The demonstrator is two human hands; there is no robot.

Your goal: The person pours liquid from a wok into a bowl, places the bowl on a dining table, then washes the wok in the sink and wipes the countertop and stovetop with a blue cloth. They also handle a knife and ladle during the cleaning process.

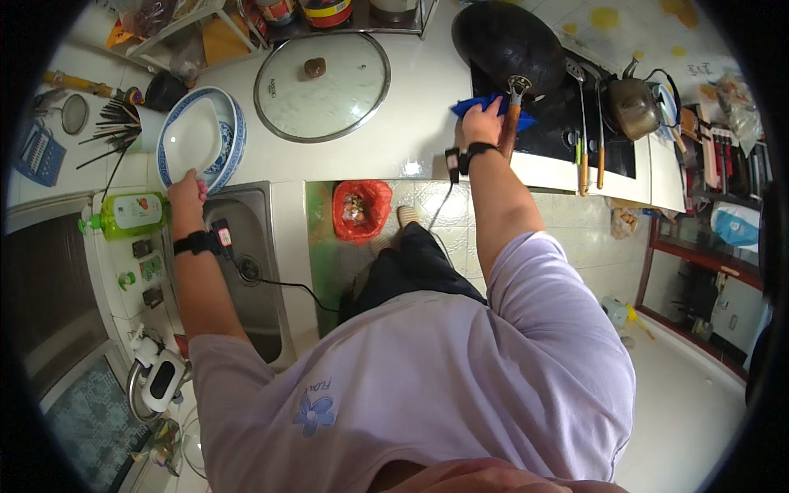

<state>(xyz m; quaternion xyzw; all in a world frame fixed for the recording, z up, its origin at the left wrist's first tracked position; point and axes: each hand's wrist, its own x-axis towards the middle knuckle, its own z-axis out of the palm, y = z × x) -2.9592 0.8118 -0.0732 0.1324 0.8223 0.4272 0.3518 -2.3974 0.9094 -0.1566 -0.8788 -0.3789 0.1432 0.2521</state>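
My left hand (187, 190) grips the near rim of a white dish (190, 137), which sits in a larger blue-and-white patterned bowl (237, 161) at the counter's left. Whether my fingers also hold the outer bowl's rim cannot be made out. My right hand (482, 125) is on a blue cloth (525, 121) at the cooktop's left edge, fingers stretched forward over it. Just right of that hand runs the wooden handle (510, 128) of a black wok (508, 46). The wok tilts over the cooktop (555, 138); part of the cloth lies beneath its handle.
A glass lid (322, 92) lies on the counter between my hands. Below my left forearm is a steel sink (243, 308), with a green soap bottle (132, 215) beside it. Spatulas (582, 129) and a kettle (632, 108) are at right. A red-lined bin (362, 212) stands below the counter.
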